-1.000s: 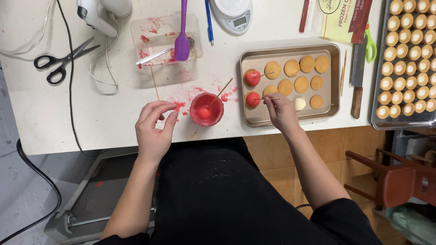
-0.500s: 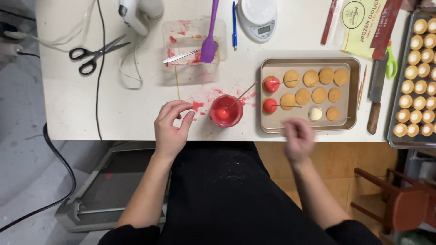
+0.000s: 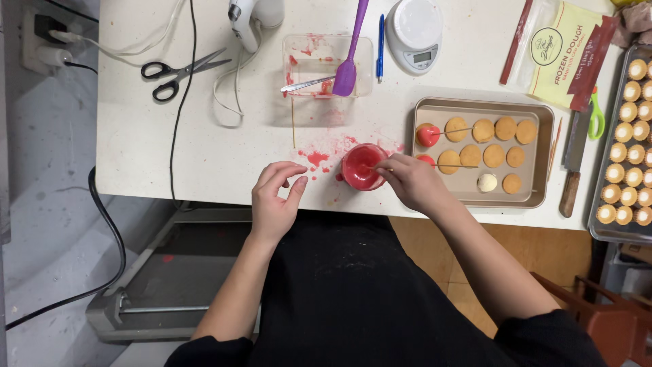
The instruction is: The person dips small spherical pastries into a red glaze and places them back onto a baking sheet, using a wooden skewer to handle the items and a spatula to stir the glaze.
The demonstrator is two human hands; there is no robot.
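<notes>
Right hand: a thin stick is pinched over the red cup.
Left hand: fingers loosely curled, nothing held, left of the cup.
Risk: cup unsteadied; tipping and spilling are judged possible.

Left hand rests loosely curled just left of the red bowl; right hand pinches over its rim.

Two red-coated balls, one scissors

A single head-worn camera looks almost straight down from above the person's lap, facing the near edge of the white desk. It sits moderately close: both hands fall mid-frame, the desk fills the top half, and floor shows at left
</notes>
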